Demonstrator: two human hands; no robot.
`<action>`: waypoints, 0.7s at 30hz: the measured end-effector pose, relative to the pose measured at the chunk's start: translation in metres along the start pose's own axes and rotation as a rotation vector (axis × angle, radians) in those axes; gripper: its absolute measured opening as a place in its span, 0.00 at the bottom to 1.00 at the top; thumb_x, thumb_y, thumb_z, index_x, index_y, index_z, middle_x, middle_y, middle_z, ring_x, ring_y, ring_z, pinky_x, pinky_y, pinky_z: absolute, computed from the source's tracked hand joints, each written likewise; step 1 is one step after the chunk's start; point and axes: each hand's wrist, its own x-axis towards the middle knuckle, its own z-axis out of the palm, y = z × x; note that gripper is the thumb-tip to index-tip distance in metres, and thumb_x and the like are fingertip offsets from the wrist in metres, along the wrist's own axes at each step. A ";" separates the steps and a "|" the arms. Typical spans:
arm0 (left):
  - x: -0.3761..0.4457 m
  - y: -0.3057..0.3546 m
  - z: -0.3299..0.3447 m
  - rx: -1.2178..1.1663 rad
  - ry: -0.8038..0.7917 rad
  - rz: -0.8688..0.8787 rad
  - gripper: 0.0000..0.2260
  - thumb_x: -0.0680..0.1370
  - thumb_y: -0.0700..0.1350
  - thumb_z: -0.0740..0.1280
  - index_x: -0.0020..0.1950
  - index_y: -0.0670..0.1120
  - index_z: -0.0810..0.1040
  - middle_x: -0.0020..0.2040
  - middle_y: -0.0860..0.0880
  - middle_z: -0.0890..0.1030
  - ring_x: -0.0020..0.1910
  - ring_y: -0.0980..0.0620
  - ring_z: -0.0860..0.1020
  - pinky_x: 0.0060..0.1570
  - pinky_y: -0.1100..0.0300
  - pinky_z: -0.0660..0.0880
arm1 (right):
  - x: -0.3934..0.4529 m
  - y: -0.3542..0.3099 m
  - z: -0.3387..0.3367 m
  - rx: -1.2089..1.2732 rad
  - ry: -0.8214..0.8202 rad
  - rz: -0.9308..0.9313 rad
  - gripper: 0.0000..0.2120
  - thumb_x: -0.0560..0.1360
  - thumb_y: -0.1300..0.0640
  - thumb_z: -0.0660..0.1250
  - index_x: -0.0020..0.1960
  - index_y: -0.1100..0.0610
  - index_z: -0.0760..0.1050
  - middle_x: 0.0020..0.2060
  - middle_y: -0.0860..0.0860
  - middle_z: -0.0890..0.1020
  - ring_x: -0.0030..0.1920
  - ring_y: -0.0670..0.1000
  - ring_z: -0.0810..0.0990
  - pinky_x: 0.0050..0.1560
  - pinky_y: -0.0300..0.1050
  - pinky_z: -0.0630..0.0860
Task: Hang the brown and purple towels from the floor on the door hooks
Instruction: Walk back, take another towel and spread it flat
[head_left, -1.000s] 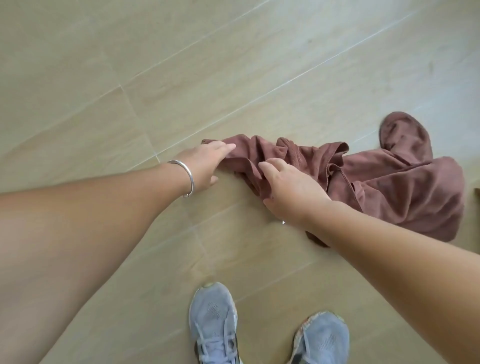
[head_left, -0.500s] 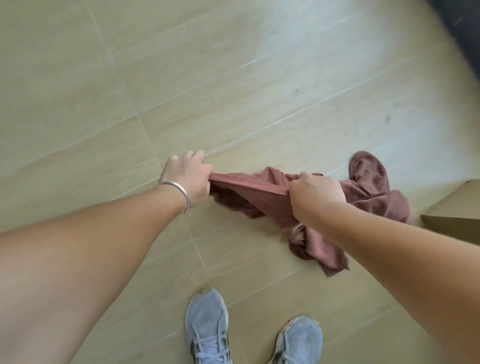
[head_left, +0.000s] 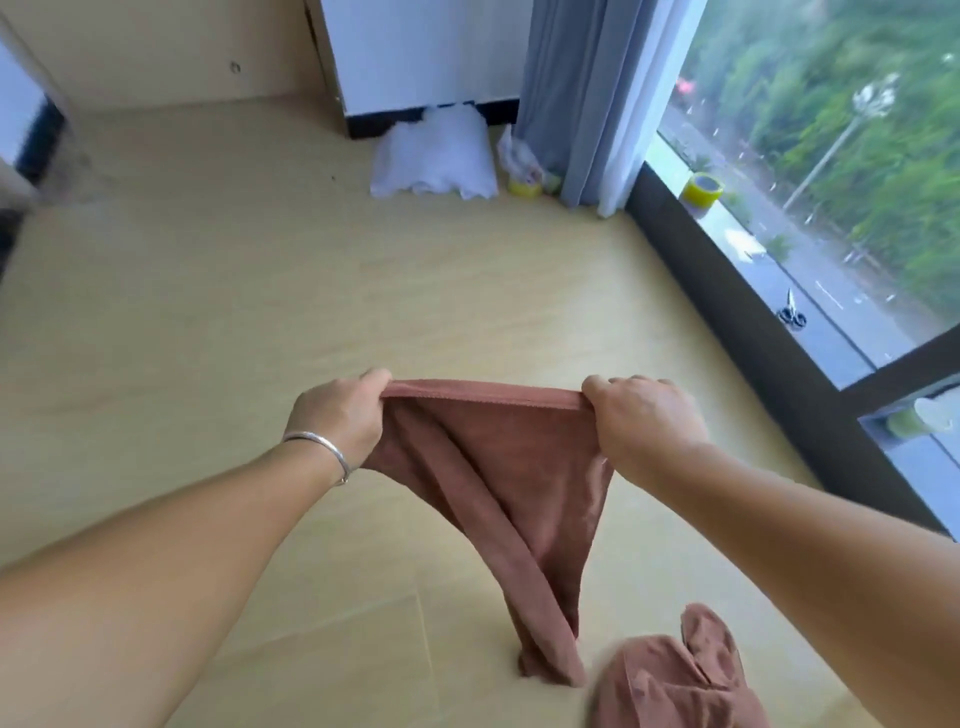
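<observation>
A brown towel (head_left: 498, 467) hangs stretched between my two hands above the floor. My left hand (head_left: 340, 415), with a silver bangle on its wrist, grips the left end of the top hem. The right end of the same hem is gripped by my right hand (head_left: 641, 421). The cloth narrows downward and its lower tip touches the floor. A second brownish heap of cloth (head_left: 675, 675) lies on the floor at the bottom right; I cannot tell if it is part of the same towel. No purple towel or door hooks are in view.
Pale wooden floor (head_left: 260, 312) stretches ahead. A white pillow (head_left: 434, 153) lies by the far wall beside a grey curtain (head_left: 576, 93). A large window (head_left: 831, 182) with a dark frame runs along the right; yellow tape rolls (head_left: 702, 189) and scissors (head_left: 792, 314) lie on its sill.
Both hands have lifted the brown towel off the floor and pulled its top hem taut between them. The view has swung up from the floor to the room and window.
</observation>
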 end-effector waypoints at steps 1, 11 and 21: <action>0.011 -0.012 -0.027 0.010 0.026 -0.013 0.08 0.77 0.41 0.56 0.51 0.49 0.73 0.40 0.46 0.80 0.35 0.42 0.72 0.34 0.55 0.65 | 0.011 -0.006 -0.027 -0.004 0.034 -0.002 0.09 0.73 0.64 0.58 0.46 0.51 0.63 0.46 0.50 0.80 0.51 0.55 0.77 0.45 0.46 0.63; 0.028 -0.121 -0.207 0.121 0.230 -0.075 0.09 0.78 0.43 0.58 0.54 0.53 0.76 0.43 0.48 0.81 0.40 0.42 0.77 0.35 0.56 0.65 | 0.073 -0.057 -0.157 0.027 0.321 -0.056 0.05 0.76 0.60 0.57 0.42 0.51 0.68 0.30 0.46 0.69 0.34 0.52 0.70 0.30 0.44 0.56; -0.095 -0.170 -0.124 -0.012 -0.078 -0.067 0.12 0.79 0.43 0.63 0.56 0.58 0.81 0.54 0.62 0.80 0.52 0.55 0.78 0.44 0.61 0.71 | 0.030 -0.086 -0.040 0.155 -0.038 -0.361 0.12 0.81 0.47 0.59 0.52 0.48 0.80 0.50 0.41 0.82 0.66 0.48 0.72 0.63 0.44 0.69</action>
